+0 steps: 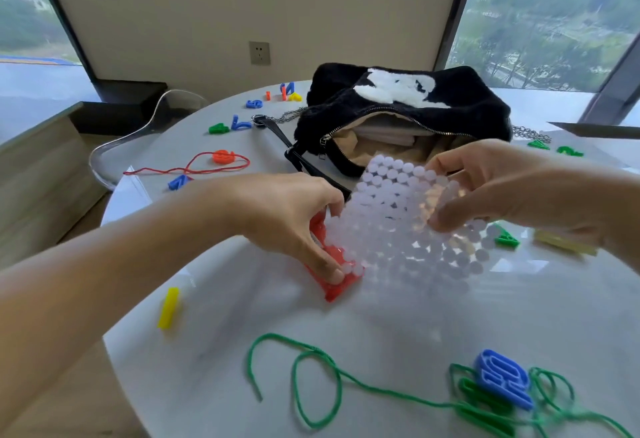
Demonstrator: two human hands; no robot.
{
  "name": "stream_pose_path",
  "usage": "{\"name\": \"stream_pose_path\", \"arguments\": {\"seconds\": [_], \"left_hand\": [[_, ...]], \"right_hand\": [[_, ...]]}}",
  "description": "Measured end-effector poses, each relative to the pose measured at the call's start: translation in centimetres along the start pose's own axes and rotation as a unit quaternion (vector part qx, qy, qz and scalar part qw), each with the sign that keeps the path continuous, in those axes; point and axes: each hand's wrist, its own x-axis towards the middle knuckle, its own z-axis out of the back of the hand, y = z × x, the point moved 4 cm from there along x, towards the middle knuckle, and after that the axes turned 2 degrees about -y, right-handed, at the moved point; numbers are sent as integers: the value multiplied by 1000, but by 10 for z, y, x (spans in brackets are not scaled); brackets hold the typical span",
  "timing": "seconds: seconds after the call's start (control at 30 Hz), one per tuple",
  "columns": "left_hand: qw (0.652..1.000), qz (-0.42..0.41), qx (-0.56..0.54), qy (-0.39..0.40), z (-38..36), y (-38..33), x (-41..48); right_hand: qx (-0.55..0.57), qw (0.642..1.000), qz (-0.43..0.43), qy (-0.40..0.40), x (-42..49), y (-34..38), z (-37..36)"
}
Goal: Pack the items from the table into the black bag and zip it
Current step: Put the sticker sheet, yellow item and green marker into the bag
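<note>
A fuzzy black bag with a white patch lies unzipped at the back of the round white table, its tan lining and white items showing inside. In front of it, both hands hold a translucent white studded sheet tilted up off the table. My left hand grips its left edge together with a red studded piece underneath. My right hand pinches the sheet's upper right edge. Coloured plastic numbers and cords lie scattered around.
A green cord and blue number piece lie near the front edge, a yellow bar at left. A red cord with an orange piece, blue and green numbers sit at the back left. A clear chair stands beyond the table.
</note>
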Motion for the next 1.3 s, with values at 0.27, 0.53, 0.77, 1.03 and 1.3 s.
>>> {"name": "stream_pose_path", "arguments": {"seconds": [0.27, 0.53, 0.77, 1.03, 1.3], "left_hand": [[996, -44, -82, -1, 5, 1, 3], [860, 46, -413, -296, 25, -9, 18], [711, 121, -630, -286, 30, -36, 29], [674, 117, -690, -236, 13, -51, 32], [728, 18, -607, -318, 18, -56, 31]], "right_hand": [[79, 997, 26, 1, -14, -13, 28], [431, 901, 48, 1, -3, -22, 25], [484, 871, 19, -82, 6, -13, 7], [439, 893, 13, -98, 7, -12, -12], [470, 880, 26, -65, 5, -14, -11]]}}
